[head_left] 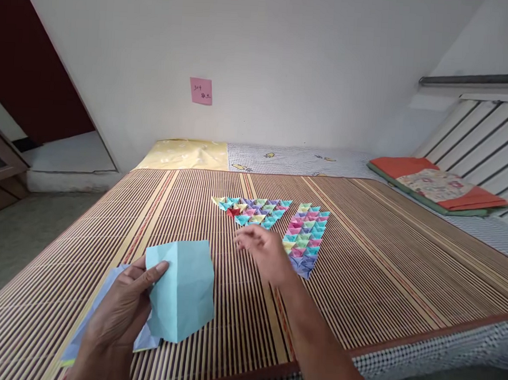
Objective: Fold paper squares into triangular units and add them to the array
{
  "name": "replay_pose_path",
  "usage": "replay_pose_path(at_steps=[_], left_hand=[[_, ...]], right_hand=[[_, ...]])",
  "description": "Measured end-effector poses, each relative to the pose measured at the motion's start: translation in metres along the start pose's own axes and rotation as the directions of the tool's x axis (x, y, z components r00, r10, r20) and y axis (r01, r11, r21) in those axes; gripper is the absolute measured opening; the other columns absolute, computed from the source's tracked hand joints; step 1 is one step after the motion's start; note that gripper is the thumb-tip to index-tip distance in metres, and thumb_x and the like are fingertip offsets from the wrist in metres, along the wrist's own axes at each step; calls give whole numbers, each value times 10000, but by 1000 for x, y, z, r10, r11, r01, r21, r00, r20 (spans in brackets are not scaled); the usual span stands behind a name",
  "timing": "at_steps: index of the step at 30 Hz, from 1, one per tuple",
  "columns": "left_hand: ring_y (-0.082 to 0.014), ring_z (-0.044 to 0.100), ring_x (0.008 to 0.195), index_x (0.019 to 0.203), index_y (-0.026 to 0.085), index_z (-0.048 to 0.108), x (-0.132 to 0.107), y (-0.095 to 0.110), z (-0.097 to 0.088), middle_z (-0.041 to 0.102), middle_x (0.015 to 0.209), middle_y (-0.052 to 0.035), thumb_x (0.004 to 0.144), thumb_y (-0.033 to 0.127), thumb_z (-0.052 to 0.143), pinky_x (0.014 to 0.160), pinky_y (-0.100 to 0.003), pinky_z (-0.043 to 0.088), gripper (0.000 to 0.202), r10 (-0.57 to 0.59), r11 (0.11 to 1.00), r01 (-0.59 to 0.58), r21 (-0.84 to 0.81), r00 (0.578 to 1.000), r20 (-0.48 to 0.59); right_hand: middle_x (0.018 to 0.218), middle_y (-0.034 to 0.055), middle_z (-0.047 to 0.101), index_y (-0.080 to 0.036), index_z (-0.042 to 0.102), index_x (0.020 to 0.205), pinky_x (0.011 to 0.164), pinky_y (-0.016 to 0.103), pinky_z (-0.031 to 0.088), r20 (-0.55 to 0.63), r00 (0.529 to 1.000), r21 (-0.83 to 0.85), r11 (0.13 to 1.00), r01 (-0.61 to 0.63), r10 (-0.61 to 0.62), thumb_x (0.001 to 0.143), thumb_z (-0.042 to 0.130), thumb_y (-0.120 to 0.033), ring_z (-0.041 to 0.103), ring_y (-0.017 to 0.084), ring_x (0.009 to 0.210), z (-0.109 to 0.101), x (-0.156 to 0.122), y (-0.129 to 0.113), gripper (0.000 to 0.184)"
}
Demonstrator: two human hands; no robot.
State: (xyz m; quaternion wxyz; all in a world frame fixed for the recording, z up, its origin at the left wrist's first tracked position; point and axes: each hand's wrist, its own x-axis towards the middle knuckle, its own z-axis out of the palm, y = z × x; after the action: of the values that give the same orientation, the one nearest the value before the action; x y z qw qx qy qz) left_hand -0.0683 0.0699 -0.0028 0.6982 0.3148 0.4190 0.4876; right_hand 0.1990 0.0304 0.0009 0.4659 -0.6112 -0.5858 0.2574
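Note:
My left hand point(129, 294) pinches a light blue sheet of paper point(192, 286) at its left edge, thumb on top; a vertical crease runs down the sheet. Under that hand and wrist lies a stack of pale blue-violet paper point(93, 318) with a yellow-green edge, partly hidden. My right hand point(261, 245) hovers to the right of the sheet, apart from it, fingers loosely bent and slightly blurred, with nothing seen in them. Just beyond it, small folded paper pieces in many colours form a triangle point(257, 210). A second group stands in slanting rows point(305, 233) to its right.
A striped bamboo mat point(382, 266) covers the bed. Folded orange and floral cloth point(439, 184) lies at the far right beside a white slatted rail point(481, 129). A pink note point(201, 91) is stuck on the wall behind.

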Motion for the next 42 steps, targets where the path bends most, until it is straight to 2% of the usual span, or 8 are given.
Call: replay_pose_path(at_steps=[4,6,8,15,20,25,32,42], left_hand=[[-133,647,531,730,123,773,-1,5,-1,728,666,-21,452,203,1028,501,-189,587,386,14,1000,-16,-21,998,-69],[-138,633,505,744,141,774,-1,7,0,734,668,-20,446,194,1023,474,-201,582,392,15,1000,-17,-23,997,-76],[-141,626,494,788,163,785,-1,7,1,748,689,-19,427,155,1017,462,-206,582,429,24,999,-26,-20,997,-78],[-143,640,544,782,176,772,1,5,1,711,670,3,374,47,978,499,-185,596,475,-7,1000,7,5,995,-100],[-162,679,592,824,177,759,2,6,-1,741,725,-2,359,14,961,524,-186,607,533,-10,1000,9,-10,992,-129],[-191,722,623,878,191,745,0,8,5,761,747,-7,485,104,965,522,-203,614,459,-6,1000,7,4,991,-137],[-252,769,740,822,201,729,-2,9,10,756,720,-11,403,41,953,533,-207,626,501,-6,1000,7,0,989,-147],[-165,655,529,762,183,724,-4,13,17,679,609,9,482,75,954,453,-197,569,379,-41,999,41,-5,981,-191]], right_hand=[[1018,69,752,-136,723,1052,922,376,583,-161,979,-276,947,-164,123,1043,580,-206,722,197,962,-71,54,42,160],[1076,74,744,-127,723,1080,916,414,595,-177,967,-393,887,-242,185,1023,658,-242,720,226,993,-94,80,64,144],[1234,85,707,-157,687,1230,892,437,615,-173,955,-489,820,-297,242,1018,696,-337,713,243,1041,-105,100,82,278],[1332,108,666,-187,654,1315,939,461,604,-124,914,-702,616,-357,387,1025,686,-347,693,260,1121,-96,131,115,333],[1333,113,664,-176,647,1326,936,465,605,-107,886,-759,537,-367,452,1020,694,-349,693,265,1123,-93,137,128,354],[1334,112,663,-176,647,1326,933,462,607,-91,874,-772,520,-365,478,1022,691,-352,693,266,1121,-93,138,133,354],[1329,111,665,-181,650,1321,930,455,608,-104,854,-771,502,-392,509,1022,691,-348,695,261,1117,-90,140,135,345],[1331,116,664,-174,648,1323,930,457,608,-124,861,-747,525,-408,493,1023,690,-348,695,261,1114,-92,147,141,350]])
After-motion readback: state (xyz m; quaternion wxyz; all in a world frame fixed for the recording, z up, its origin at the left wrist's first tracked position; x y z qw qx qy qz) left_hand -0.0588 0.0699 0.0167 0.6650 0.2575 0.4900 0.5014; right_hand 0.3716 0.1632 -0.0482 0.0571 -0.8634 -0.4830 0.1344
